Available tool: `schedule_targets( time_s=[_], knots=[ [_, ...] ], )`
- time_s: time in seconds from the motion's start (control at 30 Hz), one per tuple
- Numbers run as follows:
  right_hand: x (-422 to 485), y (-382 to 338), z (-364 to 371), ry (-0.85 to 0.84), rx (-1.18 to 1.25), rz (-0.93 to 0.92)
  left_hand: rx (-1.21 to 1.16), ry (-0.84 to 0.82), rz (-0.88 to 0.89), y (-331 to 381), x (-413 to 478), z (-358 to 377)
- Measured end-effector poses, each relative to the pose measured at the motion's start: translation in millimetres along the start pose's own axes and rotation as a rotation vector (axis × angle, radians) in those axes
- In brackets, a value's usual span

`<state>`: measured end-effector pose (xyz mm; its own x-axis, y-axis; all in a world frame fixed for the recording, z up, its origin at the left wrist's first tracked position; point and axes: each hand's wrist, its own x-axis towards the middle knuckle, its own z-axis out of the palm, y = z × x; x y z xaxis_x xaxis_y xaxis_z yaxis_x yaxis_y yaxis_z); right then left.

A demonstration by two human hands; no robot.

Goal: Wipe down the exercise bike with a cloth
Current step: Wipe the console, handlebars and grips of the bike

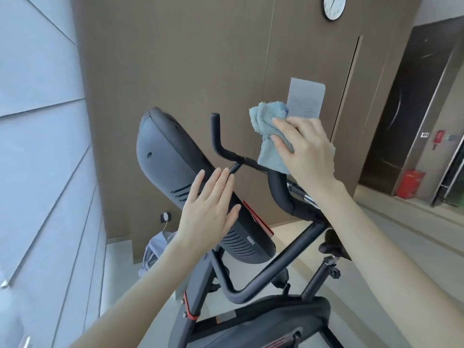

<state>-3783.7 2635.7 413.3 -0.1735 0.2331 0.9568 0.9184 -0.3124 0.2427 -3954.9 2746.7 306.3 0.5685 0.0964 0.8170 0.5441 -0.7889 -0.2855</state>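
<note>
Head view: the exercise bike [276, 267] fills the centre and bottom of the frame, and its dark grey console housing [163, 156] tilts from the upper left towards the lower middle. The left hand [208, 209] lies flat on the back of that housing, its fingers straight and slightly spread, holding nothing; the fingertips reach the housing's upper edge, near a small black cable plug. The black handlebar [218, 144] rises just right of the housing, with one upright horn showing bare. The cloth [268, 116], light blue and bunched in folds, is at centre right of the frame, over the handlebar's crossbar and right-hand part. The right hand [308, 154] holds it, fingers laid across the folds and closed on them; the thumb is hidden beneath. A loose corner of the cloth hangs down onto the crossbar

On the brown wall behind, a round clock [334, 6] sits at the top edge, and a sheet of paper [306, 101] is stuck just above the right hand. A red box [410, 183] stands on the floor at far right
</note>
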Motion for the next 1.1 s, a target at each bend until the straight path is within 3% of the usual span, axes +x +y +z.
schedule_targets(
  time_s=[0.37, 0.67, 0.8, 1.0, 1.1],
  knots=[
    [16.8, 10.4, 38.9, -0.415, 0.090, 0.108, 0.111, 0.062, -0.063, 6.6, 6.5, 21.1],
    [-33.6, -3.8, 36.5, -0.270, 0.156, 0.104, 0.135, 0.085, -0.093, 9.5, 6.6, 24.5],
    [-64.2, -4.2, 40.7, -0.319, 0.048, 0.042, 0.123, 0.104, -0.063, 6.2, 6.5, 26.4],
    [-36.5, -6.4, 49.3, -0.248, -0.017, 0.031, 0.104, 0.112, -0.038, 2.7, 4.9, 28.7],
    [-14.4, -3.5, 47.3, -0.287, 0.085, 0.077, 0.104, 0.111, -0.042, 3.6, 5.1, 29.6]
  ],
)
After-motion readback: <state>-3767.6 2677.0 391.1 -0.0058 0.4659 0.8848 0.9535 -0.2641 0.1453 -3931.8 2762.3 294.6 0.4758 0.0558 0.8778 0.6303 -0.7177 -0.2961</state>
